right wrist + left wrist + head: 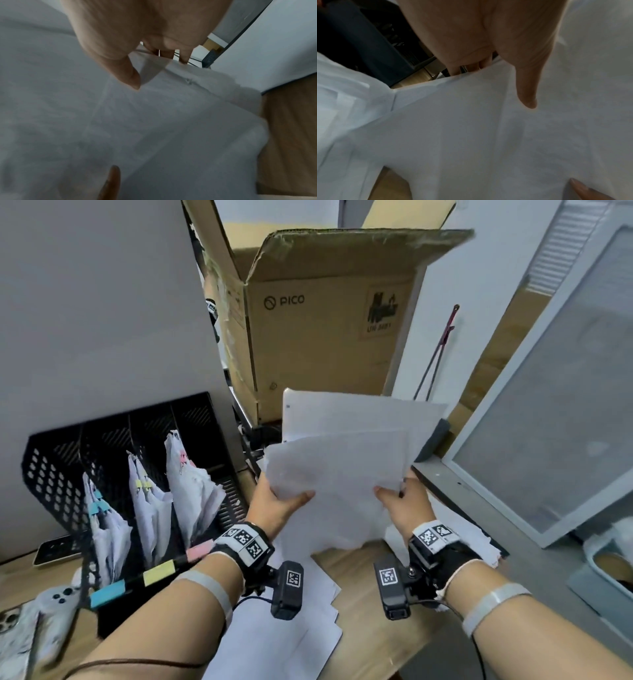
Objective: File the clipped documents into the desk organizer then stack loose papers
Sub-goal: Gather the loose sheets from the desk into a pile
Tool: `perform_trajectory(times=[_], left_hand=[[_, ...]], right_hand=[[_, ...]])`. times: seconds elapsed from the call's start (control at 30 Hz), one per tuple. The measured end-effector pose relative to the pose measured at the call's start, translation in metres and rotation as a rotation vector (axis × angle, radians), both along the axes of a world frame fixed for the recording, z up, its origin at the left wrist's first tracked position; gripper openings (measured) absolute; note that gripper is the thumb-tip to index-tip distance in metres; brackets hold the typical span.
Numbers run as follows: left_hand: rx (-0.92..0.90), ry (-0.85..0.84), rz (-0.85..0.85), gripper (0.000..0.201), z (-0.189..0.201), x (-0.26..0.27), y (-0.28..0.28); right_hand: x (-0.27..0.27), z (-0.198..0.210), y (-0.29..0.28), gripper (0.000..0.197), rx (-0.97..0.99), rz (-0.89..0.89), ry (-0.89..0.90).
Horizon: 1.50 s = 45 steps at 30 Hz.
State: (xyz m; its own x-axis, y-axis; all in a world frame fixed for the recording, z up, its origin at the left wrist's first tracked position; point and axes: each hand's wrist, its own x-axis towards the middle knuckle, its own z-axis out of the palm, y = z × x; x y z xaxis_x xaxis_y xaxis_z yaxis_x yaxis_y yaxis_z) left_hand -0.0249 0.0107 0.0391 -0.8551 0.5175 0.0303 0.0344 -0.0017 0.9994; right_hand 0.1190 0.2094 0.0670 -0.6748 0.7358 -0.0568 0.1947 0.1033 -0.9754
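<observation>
Both hands grasped a sheaf of thin, creased white loose papers point(337, 470) above the wooden bench point(373, 625).
The left hand point(274, 501) and right hand point(406, 505) pinched its lower edge, thumbs on top; beside it, a black perforated desk organizer point(113, 440) held three white clipped bundles.

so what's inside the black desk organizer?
The organizer holds three clipped document bundles, one per slot: blue clips, yellow clips, pink clips. Their lower ends and the slot floors are hidden.

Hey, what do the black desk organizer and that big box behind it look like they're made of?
Desk organizer: probably matte black metal mesh, judging by its punched holes, though plastic is possible. Box: brown corrugated cardboard, matte, with creased, frayed flaps.
</observation>
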Motion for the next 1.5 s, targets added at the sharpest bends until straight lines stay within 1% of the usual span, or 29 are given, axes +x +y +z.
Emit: perform_trajectory(times=[0.1, 0.17, 0.2, 0.23, 0.27, 0.33, 0.37, 0.43, 0.47, 0.53, 0.6, 0.63, 0.7, 0.77, 0.8, 0.83, 0.87, 0.93, 0.97, 1.0, 1.03, 1.1, 1.13, 1.17, 1.23, 1.27, 1.37, 1.43, 1.5], left_hand=[[-0.055, -0.015, 0.005, 0.061, -0.009, 0.008, 0.004], [-0.087, -0.018, -0.009, 0.059, -0.012, 0.01, 0.006], [-0.101, 0.001, -0.015, 0.051, -0.015, 0.01, 0.008], [-0.12, 0.033, -0.013, 0.038, -0.015, 0.011, 0.01], [-0.148, 0.073, -0.002, 0.027, -0.014, 0.013, 0.011], [-0.182, 0.139, 0.018, 0.02, -0.008, 0.013, 0.017], [-0.169, 0.147, 0.033, 0.017, -0.002, 0.013, 0.02], [-0.077, 0.123, 0.074, 0.006, 0.013, 0.008, 0.028], [-0.016, 0.087, 0.097, 0.012, 0.02, 0.004, 0.032], [0.077, 0.0, 0.104, 0.028, 0.032, -0.001, 0.04], [0.139, -0.046, 0.048, 0.032, 0.037, 0.002, 0.045], [0.145, -0.063, 0.019, 0.034, 0.033, 0.005, 0.047], [0.083, -0.067, -0.01, 0.047, 0.018, 0.014, 0.05], [-0.043, -0.061, 0.002, 0.065, -0.001, 0.023, 0.052], [-0.098, -0.054, 0.011, 0.07, -0.008, 0.025, 0.053], [-0.128, -0.034, 0.017, 0.071, -0.013, 0.027, 0.055], [-0.148, 0.002, 0.018, 0.066, -0.014, 0.028, 0.056], [-0.181, 0.066, 0.02, 0.043, -0.012, 0.028, 0.062], [-0.17, 0.065, 0.022, 0.032, -0.008, 0.028, 0.064], [-0.137, 0.056, 0.028, 0.025, -0.004, 0.027, 0.067], [-0.099, 0.046, 0.037, 0.024, 0.0, 0.027, 0.068], [-0.016, 0.003, 0.046, 0.027, 0.004, 0.024, 0.071], [0.001, -0.023, 0.042, 0.035, 0.004, 0.024, 0.071], [-0.01, -0.045, 0.031, 0.047, 0.004, 0.025, 0.07], [-0.069, -0.063, 0.013, 0.068, 0.001, 0.031, 0.069], [-0.089, -0.062, 0.003, 0.074, -0.002, 0.033, 0.069], [-0.079, -0.053, -0.023, 0.077, -0.002, 0.033, 0.071], [-0.076, -0.037, -0.058, 0.076, -0.002, 0.028, 0.074], [-0.065, -0.011, -0.067, 0.075, 0.0, 0.026, 0.076]], right_hand=[[0.01, -0.011, -0.002, 0.049, -0.033, -0.03, -0.048], [0.012, -0.019, 0.002, 0.044, 0.0, -0.022, -0.145], [0.013, -0.022, 0.003, 0.045, 0.013, 0.002, -0.187], [0.016, -0.021, 0.001, 0.055, 0.026, 0.04, -0.217], [0.018, -0.021, 0.001, 0.057, 0.023, 0.041, -0.211], [0.02, -0.008, -0.002, 0.028, -0.009, -0.026, -0.135], [0.019, 0.002, -0.001, 0.025, -0.032, -0.052, -0.071], [0.016, 0.025, 0.004, 0.031, -0.036, -0.078, 0.075], [0.014, 0.035, 0.008, 0.03, -0.026, -0.089, 0.148], [0.013, 0.048, 0.018, 0.028, -0.018, -0.087, 0.208], [0.017, 0.047, 0.024, 0.024, 0.014, -0.075, 0.147], [0.02, 0.041, 0.024, 0.022, 0.028, -0.074, 0.088], [0.025, 0.02, 0.022, 0.026, -0.001, -0.074, -0.005], [0.031, 0.0, 0.018, 0.033, -0.095, -0.107, -0.085], [0.033, -0.007, 0.016, 0.035, -0.129, -0.116, -0.112], [0.035, -0.011, 0.016, 0.033, -0.143, -0.12, -0.131], [0.036, -0.011, 0.015, 0.032, -0.151, -0.121, -0.141], [0.036, -0.011, 0.016, 0.028, -0.17, -0.142, -0.146], [0.033, -0.009, 0.018, 0.027, -0.182, -0.152, -0.136], [0.031, -0.006, 0.019, 0.028, -0.183, -0.162, -0.121], [0.029, -0.005, 0.022, 0.029, -0.185, -0.172, -0.092], [0.028, 0.0, 0.026, 0.036, -0.194, -0.188, -0.013], [0.029, 0.001, 0.027, 0.041, -0.197, -0.196, 0.01], [0.031, 0.002, 0.026, 0.046, -0.202, -0.201, 0.011], [0.035, -0.002, 0.024, 0.057, -0.214, -0.192, -0.033], [0.037, -0.004, 0.022, 0.061, -0.225, -0.191, -0.047], [0.033, 0.0, 0.025, 0.068, -0.229, -0.187, 0.044], [0.029, 0.009, 0.027, 0.08, -0.268, -0.18, 0.152], [0.023, 0.019, 0.029, 0.093, -0.296, -0.189, 0.22]])
